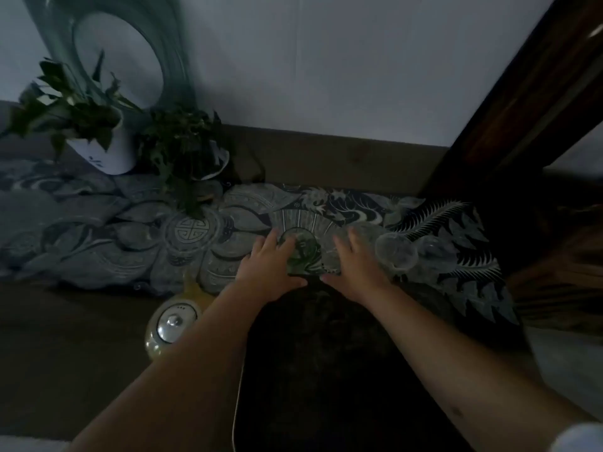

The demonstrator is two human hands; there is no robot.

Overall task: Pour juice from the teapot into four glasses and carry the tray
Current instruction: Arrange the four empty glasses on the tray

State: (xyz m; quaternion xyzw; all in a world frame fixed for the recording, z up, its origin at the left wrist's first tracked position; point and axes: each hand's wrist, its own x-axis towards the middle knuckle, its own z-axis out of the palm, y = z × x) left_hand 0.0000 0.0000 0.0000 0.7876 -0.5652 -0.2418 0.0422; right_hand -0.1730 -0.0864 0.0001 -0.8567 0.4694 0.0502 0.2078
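Note:
My left hand (270, 269) curls around the left side of a clear, green-tinted glass (299, 252) standing on the patterned table runner (98, 230). Beside it, my right hand (357, 264) covers a second clear glass (333, 252), with the thumb under it. Two more empty glasses (396, 251) (432, 249) stand to the right of that hand. A round teapot (171, 324) with a silver lid and yellowish juice sits at the lower left, beside my left forearm. The dark tray (319, 353) lies under both arms, its far edge near my thumbs.
The scene is dim and blurred. Two potted plants in white pots (111, 148) (208, 164) stand at the back left, in front of a large round ornament (117, 53). A dark wooden post (509, 112) rises at the right. The wall is close behind the table.

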